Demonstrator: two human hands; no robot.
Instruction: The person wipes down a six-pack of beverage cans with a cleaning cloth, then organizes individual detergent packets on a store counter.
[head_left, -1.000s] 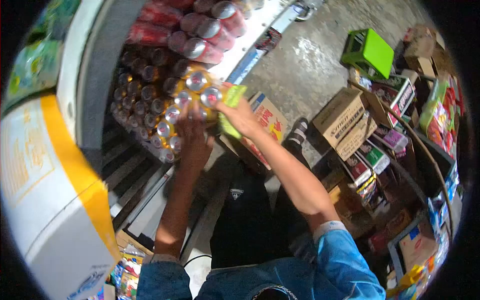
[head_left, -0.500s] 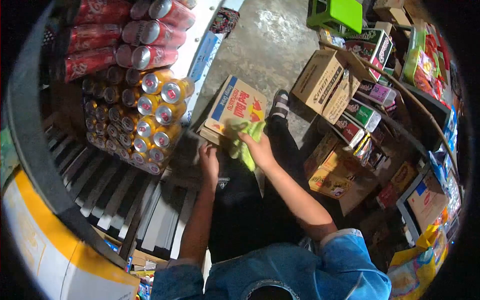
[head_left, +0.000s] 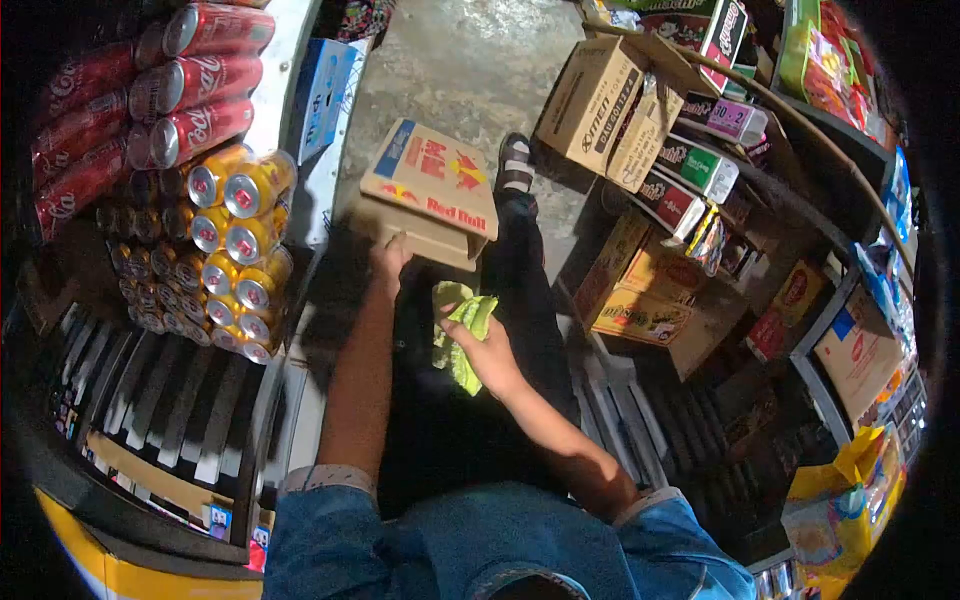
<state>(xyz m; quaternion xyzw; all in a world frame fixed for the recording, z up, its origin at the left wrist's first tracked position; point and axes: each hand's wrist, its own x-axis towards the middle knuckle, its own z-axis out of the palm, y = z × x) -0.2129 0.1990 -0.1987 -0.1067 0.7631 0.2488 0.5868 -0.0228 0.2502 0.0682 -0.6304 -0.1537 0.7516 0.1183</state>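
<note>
A Red Bull cardboard box (head_left: 425,165) lies ahead of my knees, its printed top and near side facing me. My left hand (head_left: 392,260) grips the near lower edge of this box at its left part; the fingertips are partly hidden. Bunched in my right hand (head_left: 485,352) is a yellow-green cloth (head_left: 466,372), held above my dark trousers and apart from the box. The cloth hangs below my fingers.
Shrink-wrapped yellow cans (head_left: 245,240) and red Coca-Cola cans (head_left: 205,85) are stacked on the left. A blue-and-white carton (head_left: 322,100) stands behind. To the right are an open Omen-marked carton (head_left: 590,105), shelved boxes (head_left: 645,315) and a sandalled foot (head_left: 517,165).
My left hand has moved forward onto the box, which now shows more of its near side. My right hand has drawn the cloth back from the box toward my lap. The view has shifted right.
</note>
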